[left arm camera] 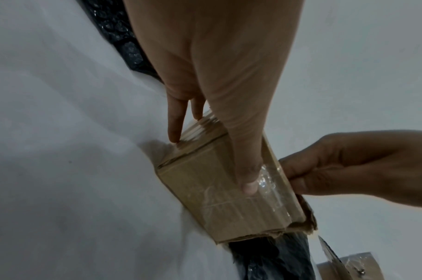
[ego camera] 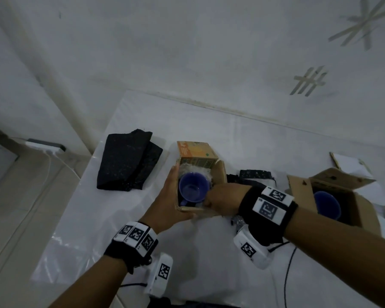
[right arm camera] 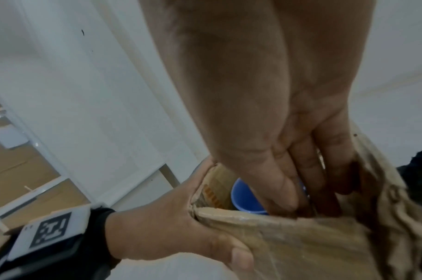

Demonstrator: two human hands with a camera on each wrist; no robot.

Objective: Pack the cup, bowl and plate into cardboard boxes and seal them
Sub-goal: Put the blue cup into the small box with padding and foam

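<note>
A small cardboard box (ego camera: 218, 174) stands open on the white table, its orange printed flap (ego camera: 196, 152) folded back. Inside sits a blue cup (ego camera: 192, 188), mouth up, with clear wrap (ego camera: 198, 171) behind it. My left hand (ego camera: 167, 196) grips the box's left side, thumb on the near face (left arm camera: 248, 181). My right hand (ego camera: 218, 196) reaches into the box, its fingers (right arm camera: 282, 189) down beside the cup (right arm camera: 243, 197); whether they hold it is hidden. A second open box (ego camera: 356, 210) at the right holds a blue bowl (ego camera: 327, 205).
Folded black bubble wrap (ego camera: 127, 161) lies left of the small box, and more black wrap (ego camera: 253, 174) lies behind my right wrist. A flat white card (ego camera: 347, 163) lies at the far right. A wall runs along the table's far edge. Cables trail off the near edge (ego camera: 287, 274).
</note>
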